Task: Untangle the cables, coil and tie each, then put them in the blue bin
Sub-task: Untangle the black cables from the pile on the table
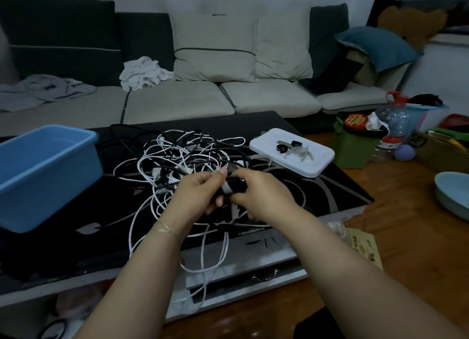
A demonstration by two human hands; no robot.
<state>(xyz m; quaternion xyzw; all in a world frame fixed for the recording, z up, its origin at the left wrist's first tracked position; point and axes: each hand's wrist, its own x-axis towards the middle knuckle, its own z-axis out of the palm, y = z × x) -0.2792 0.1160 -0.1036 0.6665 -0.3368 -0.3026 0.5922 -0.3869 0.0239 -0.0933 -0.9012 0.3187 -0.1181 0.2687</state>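
A tangle of white and black cables [182, 158] lies in the middle of the black glass coffee table [330, 186]. Some white loops hang over the table's front edge. Just in front of the pile, my left hand [200, 194] and my right hand [256, 191] meet around a small black cable bundle [236, 186] with a pale tie strip [226, 187] across it. Both hands pinch it between curled fingers. The blue bin [38, 171] stands at the table's left end, with nothing seen inside.
A white lid [312, 164] at the table's right holds several cable ties [291, 147]. A sofa with cushions and clothes runs behind the table. At the right, the floor holds a green bin, a water bottle, boxes and a pale bowl [454, 196].
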